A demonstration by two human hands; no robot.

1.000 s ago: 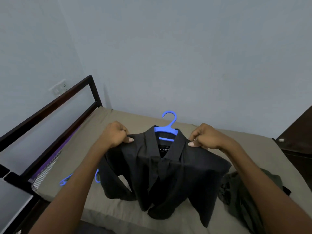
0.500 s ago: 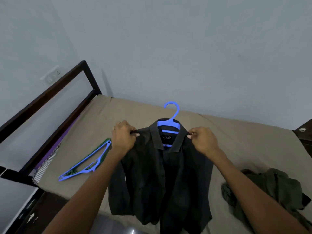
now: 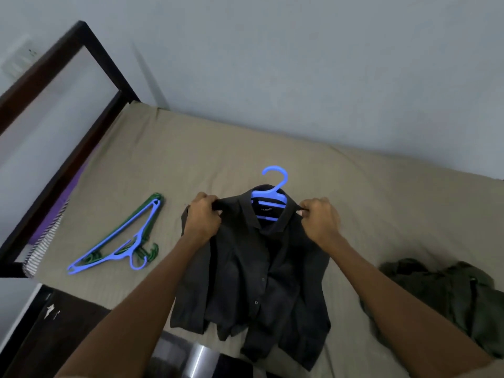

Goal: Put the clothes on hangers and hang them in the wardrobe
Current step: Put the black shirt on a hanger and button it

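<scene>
bed [image 3: 191, 159] tan sheet | dark bedframe [image 3: 90, 45] | grey wall [image 3: 300, 64]

Matt black cloth shirt [image 3: 261, 268], smooth blue plastic hanger [image 3: 272, 186] (slightly glossy), ribbed beige cloth bedsheet [image 3: 191, 159]

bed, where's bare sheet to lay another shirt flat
Widest bare sheet: between wall and black shirt, running right above the green clothes pile. A narrower strip separates the spare hangers from the shirt. Crowded along the near edge.

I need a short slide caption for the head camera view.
Both hands, left hand and right hand, hold a black shirt on a blue hanger above the bed.
</scene>
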